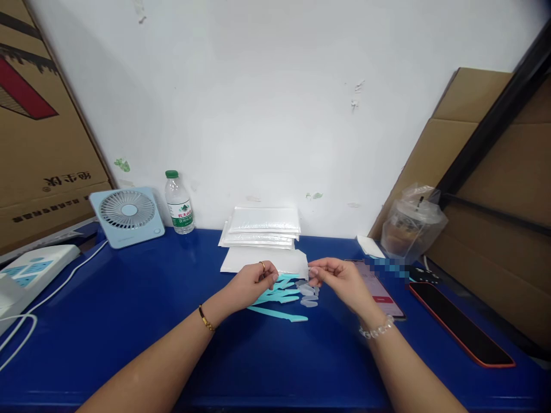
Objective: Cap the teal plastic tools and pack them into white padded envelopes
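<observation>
Several turquoise eyebrow razors (278,314) lie in a loose pile on the blue table, the nearest one a little apart from the others. Beside them on the right is a small heap of translucent plastic blade caps (309,298). My left hand (253,282) is over the razors, thumb and fingertips pinched together; what they hold, if anything, is hidden. My right hand (340,280) pinches just above the caps, by the corner of a white sheet-like packet (258,260); what sits between its fingertips is too small to make out.
Behind the packet, silvery padded mailers (263,221) are stacked against the wall. To the left stand a water bottle (181,206), a light blue fan (128,217) and a power strip (38,275). On the right are two phones (462,324) (390,304) and a bagged drink cup (411,223).
</observation>
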`<state>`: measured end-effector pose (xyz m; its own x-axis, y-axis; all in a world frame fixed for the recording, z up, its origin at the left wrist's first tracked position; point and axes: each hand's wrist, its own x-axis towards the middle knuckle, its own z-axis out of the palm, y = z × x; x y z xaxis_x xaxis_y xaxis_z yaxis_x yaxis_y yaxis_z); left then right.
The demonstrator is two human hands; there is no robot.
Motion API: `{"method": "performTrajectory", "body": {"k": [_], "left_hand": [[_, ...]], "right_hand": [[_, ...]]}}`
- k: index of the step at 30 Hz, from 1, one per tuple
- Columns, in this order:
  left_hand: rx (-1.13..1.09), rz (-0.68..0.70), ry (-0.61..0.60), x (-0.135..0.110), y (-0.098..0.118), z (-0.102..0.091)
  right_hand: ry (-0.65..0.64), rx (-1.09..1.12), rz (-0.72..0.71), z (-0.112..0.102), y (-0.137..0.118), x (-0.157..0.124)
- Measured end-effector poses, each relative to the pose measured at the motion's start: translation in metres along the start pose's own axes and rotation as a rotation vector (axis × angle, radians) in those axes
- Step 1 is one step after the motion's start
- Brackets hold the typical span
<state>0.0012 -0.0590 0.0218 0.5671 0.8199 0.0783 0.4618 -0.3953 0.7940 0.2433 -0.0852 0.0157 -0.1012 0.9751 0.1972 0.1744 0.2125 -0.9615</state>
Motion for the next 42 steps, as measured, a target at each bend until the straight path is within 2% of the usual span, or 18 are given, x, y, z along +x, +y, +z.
{"method": "performTrajectory", "body": {"k": [9,16,20,26,30,35,38,42], "left_hand": [[-0.009,0.007,-0.006,-0.001,0.001,0.001],[-0.077,-0.040,-0.090,-0.003,0.002,0.012],[0.082,0.019,-0.082,-0.007,0.004,0.017],[0.302,0.073,-0.250,-0.014,0.012,0.017],[0.445,0.145,-0.195,-0.013,0.008,0.019],[0.606,0.191,-0.168,-0.012,0.004,0.016],[0.609,0.177,-0.203,-0.014,0.006,0.015],[0.587,0.183,-0.184,-0.016,0.008,0.019]], "right_hand": [[-0.042,0.100,0.060,0.016,0.001,-0.003],[-0.203,0.002,0.078,0.022,-0.002,-0.005],[-0.330,-0.107,0.082,0.012,-0.010,-0.007],[-0.331,-0.488,-0.030,-0.006,-0.012,-0.008],[-0.409,-0.729,-0.050,-0.009,0.002,-0.006],[-0.421,-0.834,-0.031,-0.009,0.008,-0.007],[-0.432,-0.874,-0.035,-0.009,0.005,-0.009],[-0.425,-0.914,-0.055,-0.007,-0.001,-0.009]]}}
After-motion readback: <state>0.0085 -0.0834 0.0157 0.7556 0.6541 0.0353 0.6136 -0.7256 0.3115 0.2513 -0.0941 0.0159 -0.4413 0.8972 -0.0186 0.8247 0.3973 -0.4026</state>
